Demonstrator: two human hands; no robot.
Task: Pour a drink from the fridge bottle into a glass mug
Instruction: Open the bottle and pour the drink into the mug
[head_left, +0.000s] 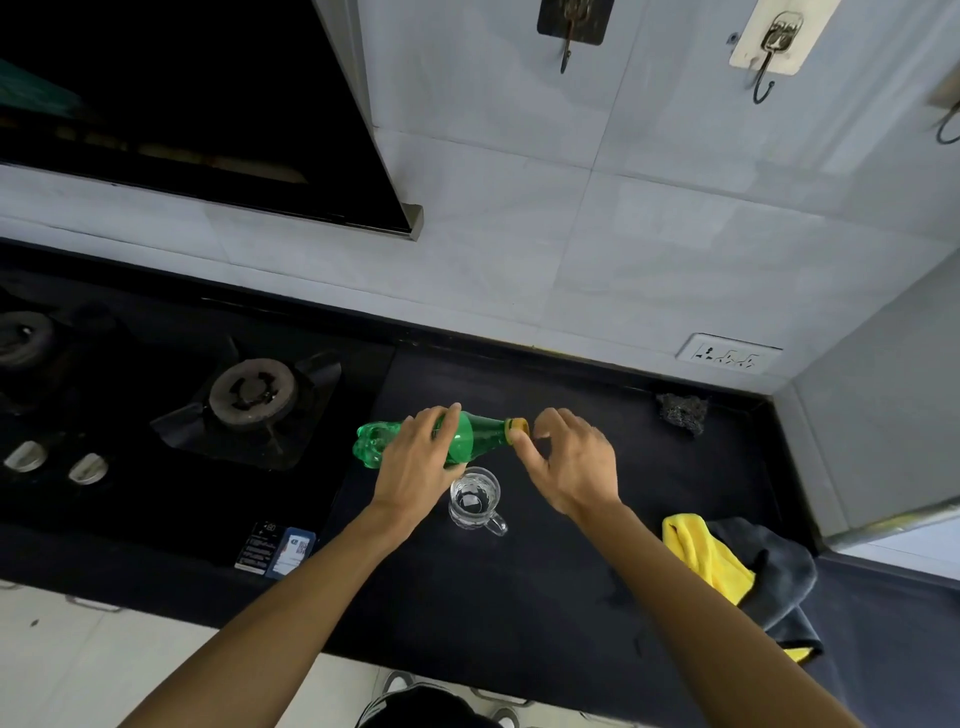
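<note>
Green bottle (482, 441) horizontal, cap (518, 426) rightward

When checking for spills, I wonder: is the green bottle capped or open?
Capped: a yellow cap closes the sideways green bottle.

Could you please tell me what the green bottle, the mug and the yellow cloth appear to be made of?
The green bottle looks like thin translucent plastic: light shines through its lobed base. The mug seems clear glass, with glinting facets, though clear plastic is possible. The yellow cloth looks like soft, matte microfibre, lying in limp folds.
</note>
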